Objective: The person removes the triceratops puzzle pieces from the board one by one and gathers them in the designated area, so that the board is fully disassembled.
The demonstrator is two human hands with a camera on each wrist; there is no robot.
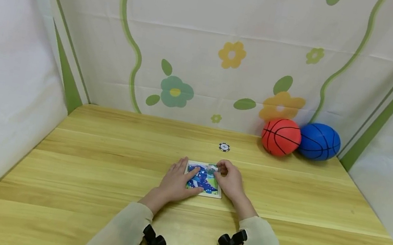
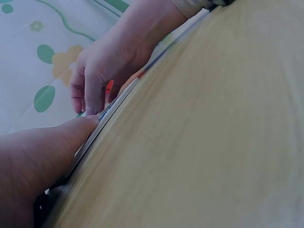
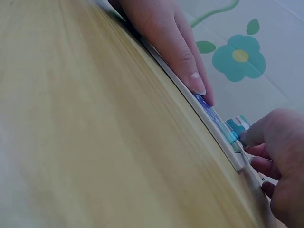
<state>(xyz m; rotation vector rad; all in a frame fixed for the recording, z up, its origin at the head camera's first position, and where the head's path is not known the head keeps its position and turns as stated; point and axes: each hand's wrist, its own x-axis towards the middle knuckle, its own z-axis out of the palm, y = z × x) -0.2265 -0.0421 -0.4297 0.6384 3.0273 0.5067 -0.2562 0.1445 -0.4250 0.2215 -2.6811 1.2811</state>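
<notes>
A small jigsaw puzzle (image 1: 206, 185) lies flat on the table, showing a blue dinosaur within a pale frame (image 3: 213, 132). Spread over its left side is my left hand (image 1: 176, 182), thumb and index finger resting on the picture. At the upper right corner, my right hand (image 1: 231, 184) pinches a teal and white puzzle piece (image 3: 237, 124) between thumb and fingers. That piece is tilted up from the puzzle in the right wrist view. The left wrist view shows the right hand (image 2: 111, 64) bent down over the board; its fingertips are partly hidden there.
A poker chip (image 1: 224, 147) lies on the wooden table (image 1: 93, 192) beyond the puzzle. At the back right, a red ball (image 1: 281, 137) and a blue ball (image 1: 319, 142) sit side by side against the flowered cloth wall (image 1: 205, 64).
</notes>
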